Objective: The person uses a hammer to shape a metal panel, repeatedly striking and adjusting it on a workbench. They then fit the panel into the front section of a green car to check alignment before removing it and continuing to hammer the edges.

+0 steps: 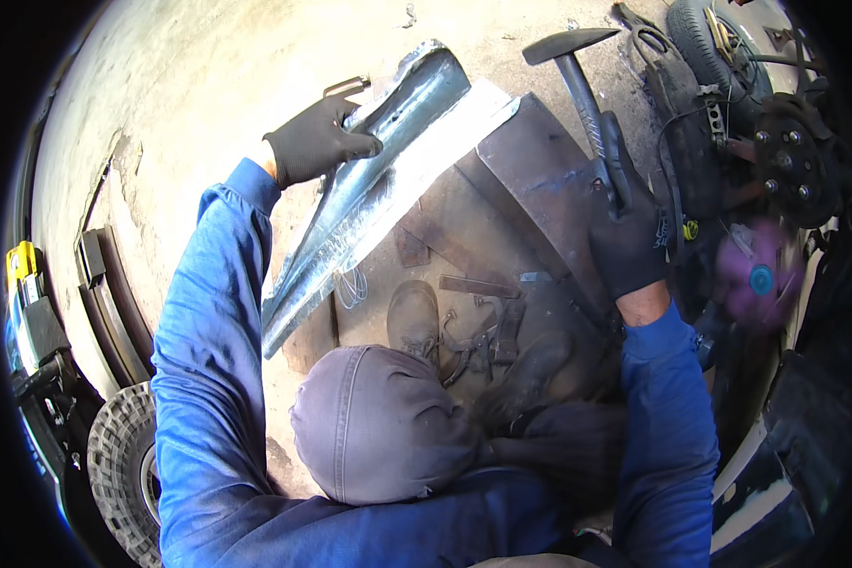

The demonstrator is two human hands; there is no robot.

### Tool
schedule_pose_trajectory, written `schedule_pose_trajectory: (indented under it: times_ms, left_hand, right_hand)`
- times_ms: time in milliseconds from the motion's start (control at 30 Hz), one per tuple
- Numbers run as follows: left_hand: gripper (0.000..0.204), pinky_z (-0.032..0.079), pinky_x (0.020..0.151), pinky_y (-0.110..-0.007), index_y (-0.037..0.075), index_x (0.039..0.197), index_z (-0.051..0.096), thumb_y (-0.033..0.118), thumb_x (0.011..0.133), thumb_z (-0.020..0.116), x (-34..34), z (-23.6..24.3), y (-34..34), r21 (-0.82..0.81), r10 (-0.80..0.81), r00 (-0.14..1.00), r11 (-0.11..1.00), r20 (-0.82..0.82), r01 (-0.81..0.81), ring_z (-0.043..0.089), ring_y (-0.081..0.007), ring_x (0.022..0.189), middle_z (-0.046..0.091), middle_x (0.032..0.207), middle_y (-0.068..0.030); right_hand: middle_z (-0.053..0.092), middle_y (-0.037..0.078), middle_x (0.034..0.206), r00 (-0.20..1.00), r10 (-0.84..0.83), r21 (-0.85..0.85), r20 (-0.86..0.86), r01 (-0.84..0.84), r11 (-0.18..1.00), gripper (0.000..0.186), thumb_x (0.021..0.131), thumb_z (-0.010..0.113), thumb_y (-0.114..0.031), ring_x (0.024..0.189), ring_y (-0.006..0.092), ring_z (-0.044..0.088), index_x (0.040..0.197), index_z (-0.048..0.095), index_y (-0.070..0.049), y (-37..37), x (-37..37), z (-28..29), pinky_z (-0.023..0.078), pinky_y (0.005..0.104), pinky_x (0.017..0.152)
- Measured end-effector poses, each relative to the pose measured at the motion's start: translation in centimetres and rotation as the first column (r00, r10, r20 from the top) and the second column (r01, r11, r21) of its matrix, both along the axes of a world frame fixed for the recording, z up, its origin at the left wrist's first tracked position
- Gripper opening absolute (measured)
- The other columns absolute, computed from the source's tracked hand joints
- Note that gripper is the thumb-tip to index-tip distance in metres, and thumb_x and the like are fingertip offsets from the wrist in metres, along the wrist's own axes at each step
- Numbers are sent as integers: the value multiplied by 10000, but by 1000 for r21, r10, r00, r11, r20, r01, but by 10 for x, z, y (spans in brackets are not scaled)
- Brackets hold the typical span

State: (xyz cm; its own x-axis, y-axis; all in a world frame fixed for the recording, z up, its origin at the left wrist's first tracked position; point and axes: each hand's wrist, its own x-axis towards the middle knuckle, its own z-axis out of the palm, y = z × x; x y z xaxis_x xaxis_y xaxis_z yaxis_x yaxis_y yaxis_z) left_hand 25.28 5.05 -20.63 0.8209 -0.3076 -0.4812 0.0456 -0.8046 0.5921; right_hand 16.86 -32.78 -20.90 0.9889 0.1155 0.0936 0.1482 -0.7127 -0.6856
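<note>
Concrete floor (189, 123) extends beneath the metal panel (393, 166); tire (695, 45) right of panel. Left hand (314, 142): fingers clamped on panel. Right hand (631, 237): fingers clamped on hammer (580, 95).

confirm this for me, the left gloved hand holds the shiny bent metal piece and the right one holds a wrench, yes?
Not quite: the head view shows the right hand holding a hammer. The left hand does hold the shiny bent metal piece.
</note>
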Motion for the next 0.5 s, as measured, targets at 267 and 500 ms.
schedule_pose_trajectory:
  times_ms: [267,500]
  left_hand:
    - [494,550,759,-348,-84,1078,718,345,836,753,3,-6,1,-13,-58,984,998,168,61,670,-240,716,717,852,-163]
    - [470,555,743,-335,-77,1052,729,337,831,771,8,-9,-1,7,5,982,1000,191,-6,679,-235,718,731,872,-169]
  right_hand:
    - [651,271,1230,996,84,-42,-41,-86,995,615,946,580,-132,1053,447,675,1539,477,-254,11,3,5,555,486,896]
    - [658,267,1232,986,53,-278,-159,-96,956,624,954,595,-228,1088,447,666,1557,439,-275,7,-7,0,546,516,903]
